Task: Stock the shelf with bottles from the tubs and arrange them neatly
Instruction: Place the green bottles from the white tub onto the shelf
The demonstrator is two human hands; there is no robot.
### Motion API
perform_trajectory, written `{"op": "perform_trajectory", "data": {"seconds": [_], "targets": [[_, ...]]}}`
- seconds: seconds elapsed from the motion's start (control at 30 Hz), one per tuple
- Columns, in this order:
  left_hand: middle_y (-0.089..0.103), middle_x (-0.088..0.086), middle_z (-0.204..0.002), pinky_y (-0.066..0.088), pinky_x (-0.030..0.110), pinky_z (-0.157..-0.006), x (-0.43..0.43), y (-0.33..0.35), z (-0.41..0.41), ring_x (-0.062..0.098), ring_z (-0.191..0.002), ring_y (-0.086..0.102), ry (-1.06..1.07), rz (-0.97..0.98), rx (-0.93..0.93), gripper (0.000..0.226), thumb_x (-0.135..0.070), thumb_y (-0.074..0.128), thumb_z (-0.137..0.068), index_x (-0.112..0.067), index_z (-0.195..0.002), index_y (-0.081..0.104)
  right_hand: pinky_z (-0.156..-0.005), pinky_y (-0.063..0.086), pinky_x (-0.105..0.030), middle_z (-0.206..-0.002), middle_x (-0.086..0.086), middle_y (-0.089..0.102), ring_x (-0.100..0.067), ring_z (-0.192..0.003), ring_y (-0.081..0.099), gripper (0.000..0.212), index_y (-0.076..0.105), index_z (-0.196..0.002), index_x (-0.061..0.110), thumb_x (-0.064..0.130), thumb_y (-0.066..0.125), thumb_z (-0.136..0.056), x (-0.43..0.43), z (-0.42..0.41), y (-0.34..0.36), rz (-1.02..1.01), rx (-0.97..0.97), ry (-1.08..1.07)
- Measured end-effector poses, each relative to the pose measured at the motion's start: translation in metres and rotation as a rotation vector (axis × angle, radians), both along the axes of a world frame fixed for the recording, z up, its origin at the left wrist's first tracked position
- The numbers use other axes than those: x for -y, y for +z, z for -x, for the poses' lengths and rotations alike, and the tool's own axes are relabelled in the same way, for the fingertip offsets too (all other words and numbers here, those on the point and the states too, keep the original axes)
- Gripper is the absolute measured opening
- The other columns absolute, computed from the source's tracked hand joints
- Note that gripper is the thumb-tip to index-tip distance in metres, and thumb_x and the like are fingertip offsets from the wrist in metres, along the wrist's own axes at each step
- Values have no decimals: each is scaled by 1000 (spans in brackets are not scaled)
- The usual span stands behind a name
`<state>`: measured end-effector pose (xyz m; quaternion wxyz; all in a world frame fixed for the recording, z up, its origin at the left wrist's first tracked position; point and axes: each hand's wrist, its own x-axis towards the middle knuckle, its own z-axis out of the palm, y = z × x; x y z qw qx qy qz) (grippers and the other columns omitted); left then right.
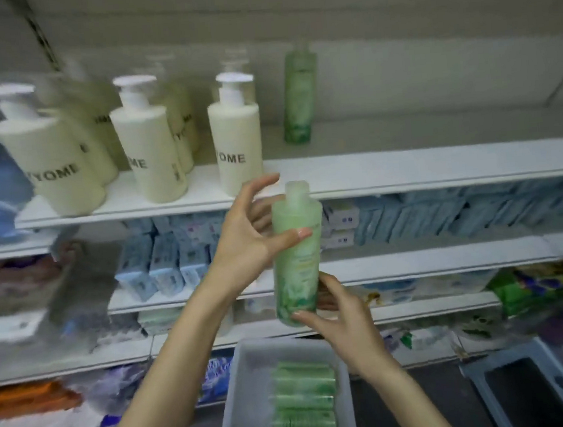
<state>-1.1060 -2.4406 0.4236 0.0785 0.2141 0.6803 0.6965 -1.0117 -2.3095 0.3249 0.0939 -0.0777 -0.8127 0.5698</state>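
Left grip and right grip both pinching green bottle, far fingers hidden, label blurred, tub cut off below

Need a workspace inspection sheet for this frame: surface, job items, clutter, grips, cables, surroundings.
surface: white top shelf, right part bare apart from a lone green bottle standing upright towards the back.
job's things: held bottle, green, upright, in front of the shelf edge; pale tub below it with tub bottles lying in a row.
clutter: cream pump bottles in rows on the shelf's left part.
grips: left hand holds the held bottle's upper body, thumb on its front; right hand holds its base.
cables: nothing seen.
surroundings: blue packs on the shelf below; grey tub at right, contents unclear; edges of the frame blurred.
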Motion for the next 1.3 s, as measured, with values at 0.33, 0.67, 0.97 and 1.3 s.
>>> {"op": "perform_trajectory", "data": {"seconds": [0.33, 0.67, 0.97, 1.3], "targets": [[64, -11, -112, 52, 20, -86, -27, 55, 19, 5, -103, 62, 5, 160, -133, 36, -39, 62, -88, -26, -120, 54, -87, 52, -29, -109, 12, 67, -4, -100, 63, 53, 55, -122, 24, 22, 79, -74, -16, 65, 85, -44, -242, -224], [61, -11, -126, 48, 40, -101, -56, 33, 60, 6, -114, 60, -98, 143, -65, 72, -72, 52, -76, -35, -138, 43, -81, 55, -31, -105, 8, 68, -7, -93, 64, 55, 51, -127, 22, 27, 75, -79, -45, 119, 91, -154, -93, -249], [52, -28, -127, 36, 17, -102, -79, 27, 93, -7, -119, 49, -77, 147, -11, 52, -68, 44, -86, -47, -133, 39, -90, 49, -43, -109, 5, 66, -18, -107, 59, 60, 51, -123, 26, 42, 77, -71, -68, 164, 86, -322, -23, -325], [41, -34, -124, 23, -6, -86, -85, 19, 107, -22, -117, 38, 3, 155, 49, 26, -37, 36, -101, -44, -125, 36, -90, 36, -35, -114, 7, 66, -20, -114, 52, 53, 48, -123, 28, 58, 59, -81, -76, 200, 88, -516, 41, -355]]}}
